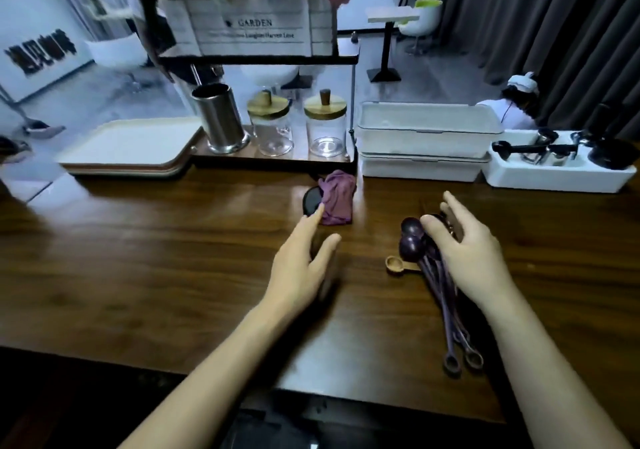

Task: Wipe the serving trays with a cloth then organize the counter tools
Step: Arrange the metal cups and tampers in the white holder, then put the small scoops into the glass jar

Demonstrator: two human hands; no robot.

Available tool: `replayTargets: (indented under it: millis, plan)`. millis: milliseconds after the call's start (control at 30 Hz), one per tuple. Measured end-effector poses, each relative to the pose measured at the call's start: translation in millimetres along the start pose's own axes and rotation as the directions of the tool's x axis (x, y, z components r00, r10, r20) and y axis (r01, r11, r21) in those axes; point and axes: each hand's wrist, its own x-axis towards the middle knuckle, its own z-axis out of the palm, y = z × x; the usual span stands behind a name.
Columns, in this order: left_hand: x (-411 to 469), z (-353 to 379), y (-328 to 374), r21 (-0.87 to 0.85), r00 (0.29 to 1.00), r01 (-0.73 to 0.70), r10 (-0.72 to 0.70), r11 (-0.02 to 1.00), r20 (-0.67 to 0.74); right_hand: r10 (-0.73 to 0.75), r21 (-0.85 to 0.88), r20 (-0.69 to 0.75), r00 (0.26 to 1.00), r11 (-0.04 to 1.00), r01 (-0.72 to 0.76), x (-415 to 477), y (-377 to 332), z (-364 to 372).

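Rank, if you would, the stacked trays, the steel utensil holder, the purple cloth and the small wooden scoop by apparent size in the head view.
1. stacked trays
2. steel utensil holder
3. purple cloth
4. small wooden scoop, smallest despite lying nearest the camera

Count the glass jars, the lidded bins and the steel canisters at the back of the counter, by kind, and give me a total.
Glass jars with wooden lids: 2
White lidded bins, stacked: 2
Steel canister: 1
Total: 5
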Motion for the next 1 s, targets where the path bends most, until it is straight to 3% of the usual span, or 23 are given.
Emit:
replayTargets:
  millis: [167,300,600,1000]
  plan:
    - [4,-33,-29,0.01,0.992,0.086,-0.085,0.996,-0.088,-0.091,0.076,0.186,0.978,0.994,0.078,-4,-29,66]
    - [20,-53,-42,0.041,0.986,0.126,-0.121,0.991,-0.117,-0.143,0.084,0.249,0.958,0.988,0.126,-9,-53,106]
    - [119,-77,-65,0.033,0.981,0.013,-0.006,0.999,-0.193,-0.136,0.123,0.232,0.963,0.986,0.11,-10,-48,168]
    - [244,-89,-97,-0.064,0.975,-0.14,0.126,0.988,-0.182,-0.151,-0.099,0.168,0.974,0.981,0.169,-16,-44,187]
